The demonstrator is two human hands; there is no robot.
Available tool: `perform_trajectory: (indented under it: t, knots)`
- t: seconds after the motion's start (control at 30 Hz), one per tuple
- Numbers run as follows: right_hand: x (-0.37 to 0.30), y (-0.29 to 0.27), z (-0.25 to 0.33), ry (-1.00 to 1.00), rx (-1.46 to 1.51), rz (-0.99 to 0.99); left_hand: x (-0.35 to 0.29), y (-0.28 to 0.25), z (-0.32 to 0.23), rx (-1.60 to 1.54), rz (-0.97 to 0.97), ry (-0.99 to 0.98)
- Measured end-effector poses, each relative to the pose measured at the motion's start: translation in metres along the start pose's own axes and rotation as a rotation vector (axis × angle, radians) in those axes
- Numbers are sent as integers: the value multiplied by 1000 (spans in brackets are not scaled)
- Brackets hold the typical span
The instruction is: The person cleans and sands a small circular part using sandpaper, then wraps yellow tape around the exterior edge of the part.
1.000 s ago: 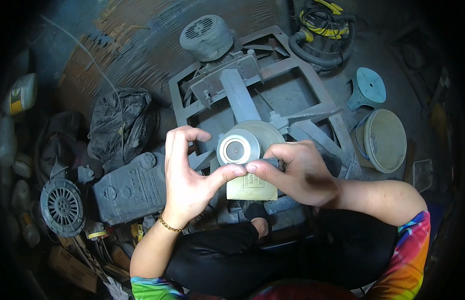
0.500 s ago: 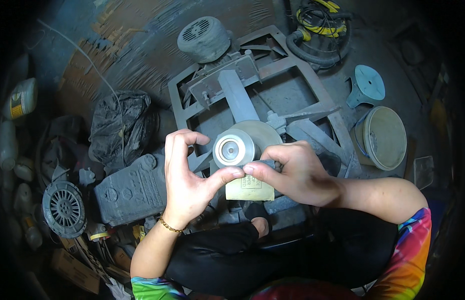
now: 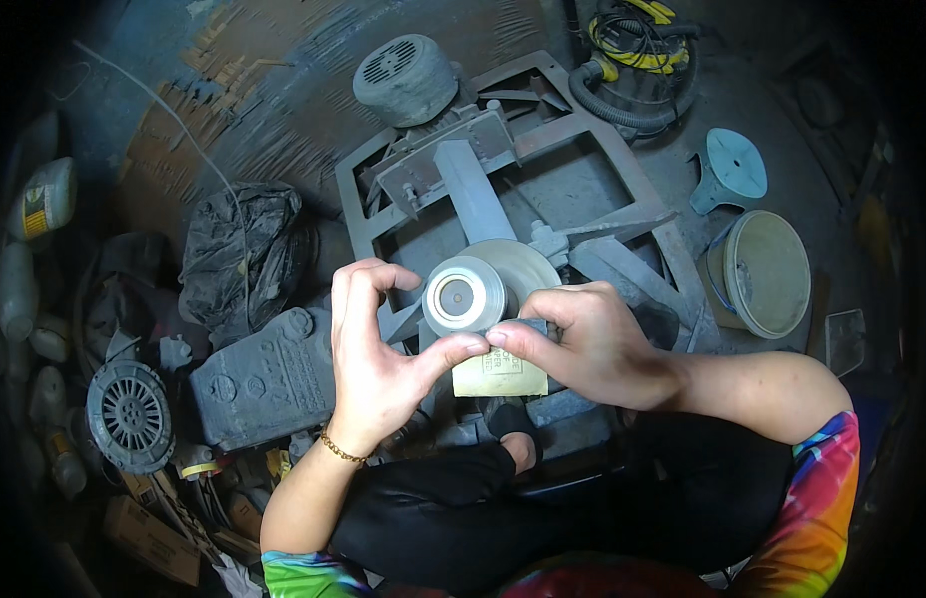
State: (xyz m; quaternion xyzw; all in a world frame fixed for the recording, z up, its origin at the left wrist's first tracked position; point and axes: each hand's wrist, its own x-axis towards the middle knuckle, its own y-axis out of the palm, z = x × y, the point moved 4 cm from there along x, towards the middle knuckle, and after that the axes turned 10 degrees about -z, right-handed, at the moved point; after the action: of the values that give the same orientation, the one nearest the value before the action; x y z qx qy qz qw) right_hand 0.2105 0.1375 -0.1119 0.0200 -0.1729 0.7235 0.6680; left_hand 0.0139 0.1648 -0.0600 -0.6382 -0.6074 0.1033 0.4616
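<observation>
A round, ringed metal piece (image 3: 464, 296) sits in front of a larger grey disc (image 3: 528, 267), mostly upright toward me. At its lower edge is a folded sheet of sandpaper (image 3: 500, 380), its pale yellow printed backing facing me and a dark grey side showing at the top. My right hand (image 3: 592, 344) pinches the sandpaper, thumb on top and fingers curled behind. The thumb of my left hand (image 3: 378, 349) presses on the paper's upper left corner, tip to tip with the right thumb. My left fingers arch beside the metal piece, apart from it.
A dusty steel frame (image 3: 637, 164) with a motor (image 3: 406, 80) lies ahead. To the right stand a bucket (image 3: 767, 274), a light blue stool (image 3: 737, 164) and a yellow-black vacuum cleaner (image 3: 637, 50). A black bag (image 3: 239, 254) and a grey motor housing (image 3: 264, 384) are at left.
Both hands keep nearly the same pose, with the left shifted very slightly right. The centre of the metal piece looks different, darker and plainer than before. The sandpaper has barely moved.
</observation>
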Motion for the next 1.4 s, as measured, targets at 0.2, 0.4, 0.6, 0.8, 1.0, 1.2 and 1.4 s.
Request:
perform_trajectory:
  t: [0.2,0.4,0.6,0.8,1.0,1.2,1.4]
  knots:
    - [-3,1,-5,-108,-83,-44,0,1,-4,71,-50,143]
    - [-11,-2,-6,-271,-106,-14,-21,-12,-32,265,-65,410]
    - [-9,1,-4,-327,-95,25,-26,-5,-21,95,100,196]
    - [-5,7,-12,-257,-88,-49,-21,2,-24,78,56,253]
    - [-2,8,-13,-226,-143,-64,-22,5,-25,151,58,348]
    - [-2,8,-13,-225,-193,-58,-22,5,-23,158,64,359]
    - [-3,8,-14,-239,-212,-61,-21,6,-22,159,68,361]
